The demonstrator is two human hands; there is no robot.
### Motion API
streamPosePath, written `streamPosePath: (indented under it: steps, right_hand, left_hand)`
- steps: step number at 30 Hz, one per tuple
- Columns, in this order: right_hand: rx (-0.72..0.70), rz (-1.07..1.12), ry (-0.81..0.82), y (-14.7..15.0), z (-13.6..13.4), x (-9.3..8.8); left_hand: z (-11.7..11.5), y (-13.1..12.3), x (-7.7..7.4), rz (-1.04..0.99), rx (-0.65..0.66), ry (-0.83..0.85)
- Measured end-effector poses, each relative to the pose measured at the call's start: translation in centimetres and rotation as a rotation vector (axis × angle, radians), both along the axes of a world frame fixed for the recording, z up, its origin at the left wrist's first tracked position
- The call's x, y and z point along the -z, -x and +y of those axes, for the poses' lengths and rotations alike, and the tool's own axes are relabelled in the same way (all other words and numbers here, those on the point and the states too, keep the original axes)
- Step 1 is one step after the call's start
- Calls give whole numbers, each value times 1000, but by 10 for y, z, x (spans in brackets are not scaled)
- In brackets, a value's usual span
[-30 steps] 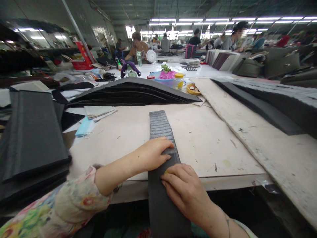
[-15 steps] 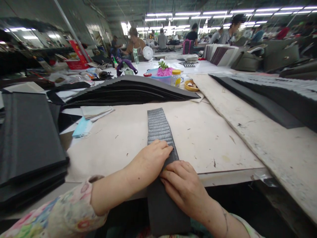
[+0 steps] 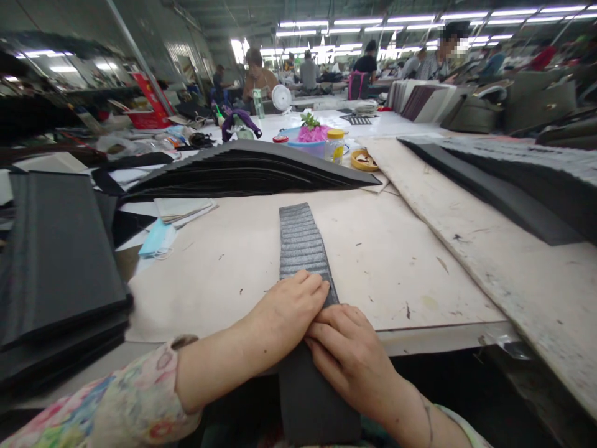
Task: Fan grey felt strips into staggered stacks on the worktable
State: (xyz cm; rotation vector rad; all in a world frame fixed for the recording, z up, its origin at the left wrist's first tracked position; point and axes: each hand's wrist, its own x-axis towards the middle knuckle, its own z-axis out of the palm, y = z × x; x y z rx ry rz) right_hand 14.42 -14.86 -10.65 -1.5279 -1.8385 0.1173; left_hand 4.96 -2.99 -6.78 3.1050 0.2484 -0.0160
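A long dark grey strip runs from the table over its front edge toward me. Its far part is a fan of overlapping ridged layers lying on the pale work surface. My left hand lies across the strip just below the ridges, fingers bent and pressed together on it. Right beside it, touching it, my right hand grips the strip's right side near the table edge, its fingers curled. The thumbs and whatever lies beneath the fingers are mostly hidden.
A fanned stack of black pieces lies behind the strip. More dark pieces are piled at left, near a blue mask. A yellow-lidded jar stands farther back. At right, a pale board holds dark sheets. People sit beyond.
My left hand has shifted slightly down and right, closer to my right hand. The whole view has moved a little. Both hands remain on the strip.
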Motion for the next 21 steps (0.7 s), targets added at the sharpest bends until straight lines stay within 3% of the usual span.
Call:
streamPosePath:
  steps: [11, 16, 21]
  right_hand:
    - [7, -42, -1, -8, 4, -4]
    - [180, -230, 28, -15, 18, -11]
    - [147, -300, 119, -18, 31, -16]
  left_hand:
    - [25, 32, -1, -198, -265, 405]
    - [24, 35, 2, -248, -278, 455]
    - [24, 36, 5, -275, -257, 439]
